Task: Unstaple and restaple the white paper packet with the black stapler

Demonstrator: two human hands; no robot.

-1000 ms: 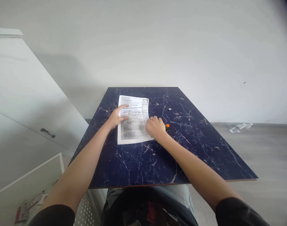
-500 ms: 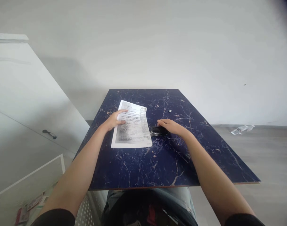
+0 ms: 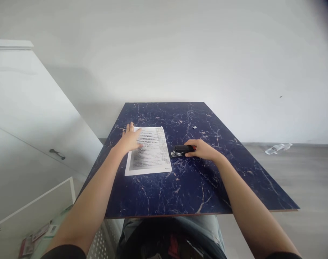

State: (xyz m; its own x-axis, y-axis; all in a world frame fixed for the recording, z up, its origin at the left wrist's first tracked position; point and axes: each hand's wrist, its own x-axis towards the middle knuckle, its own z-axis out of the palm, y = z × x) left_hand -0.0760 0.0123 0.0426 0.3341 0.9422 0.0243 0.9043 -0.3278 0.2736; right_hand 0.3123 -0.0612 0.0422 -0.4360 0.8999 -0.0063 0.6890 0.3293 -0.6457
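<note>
Printed sheets of paper (image 3: 153,153), or a single sheet, lie on the dark blue marbled table. My left hand (image 3: 130,139) rests on the upper left part of the paper, fingers spread, with the thumb side over the print. Just right of the paper is a black stapler (image 3: 181,149) with a shiny metal base, its front pointing left toward the paper's edge. My right hand (image 3: 203,149) grips the stapler's rear end between thumb and fingers; part of that end is hidden.
A tiny dark and white piece (image 3: 194,127) lies farther back on the table (image 3: 164,201). White cabinet fronts (image 3: 31,108) with a dark handle (image 3: 57,154) stand at left, above an open drawer (image 3: 45,201) holding boxes. Clear plastic (image 3: 278,148) lies on the floor by the wall.
The paper has come down flat and slid slightly toward me, apart from the stapler. My left hand has flattened and spread. My right hand has shifted back to the stapler's rear, uncovering more of it.
</note>
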